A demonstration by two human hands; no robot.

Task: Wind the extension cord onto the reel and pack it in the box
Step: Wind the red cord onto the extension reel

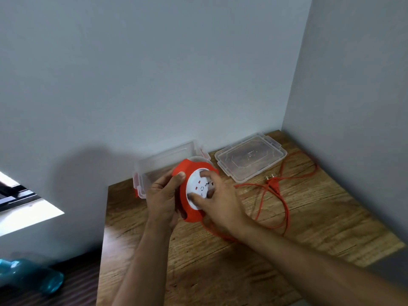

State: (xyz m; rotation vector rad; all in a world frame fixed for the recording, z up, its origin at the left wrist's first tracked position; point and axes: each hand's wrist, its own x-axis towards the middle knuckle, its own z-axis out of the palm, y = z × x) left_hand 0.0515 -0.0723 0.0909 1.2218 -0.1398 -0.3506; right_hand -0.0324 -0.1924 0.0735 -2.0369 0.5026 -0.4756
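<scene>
— Reel?

— Red reel (pixel 189 173), held tilted above the wooden table (pixel 287 228). Left hand (pixel 162 198) clasps its rim, fingers curled behind, thumb on the front edge. Right hand (pixel 217 202) lies on the white socket face (pixel 199 188), fingers spread.

— Cord?

— Cord (pixel 284 208) loose on the table, right of the reel; plug (pixel 272 181) just beside the lid (pixel 250 159).

— Box?

— Clear box (pixel 164 164), open, behind the reel against the wall.

Both bare forearms reach forward and meet in front of the person. The left hand (pixel 163 196) is curled in a sideways grip, thumb up top. The right hand (pixel 217 203) lies palm-down, fingers (pixel 207 174) spread and pressing.
</scene>
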